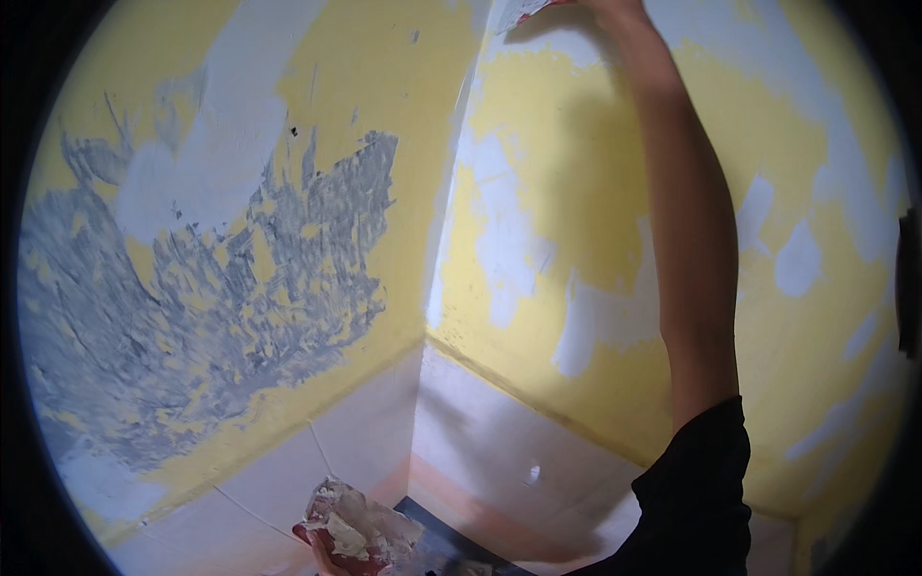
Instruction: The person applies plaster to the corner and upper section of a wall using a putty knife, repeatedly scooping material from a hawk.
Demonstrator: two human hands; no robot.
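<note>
My right arm reaches far up to the top edge, where my right hand [607, 6], partly cut off, grips a putty knife [525, 12]. Its pale blade, with a bit of red, lies at the wall close to the corner. Low down, my left hand [327, 559] is closed on a red-edged putty holder [312, 536] loaded with lumpy off-white putty [357, 523]. Only a few of its fingers show. The yellow right wall [605, 173] carries several white putty patches [501, 230].
The left wall [384, 58] is yellow too, with a large rough grey scraped area [317, 221] and a white smear [226, 144]. Pale tiles [509, 413] with a pink band run below both walls. A dark object [907, 283] stands at the right rim.
</note>
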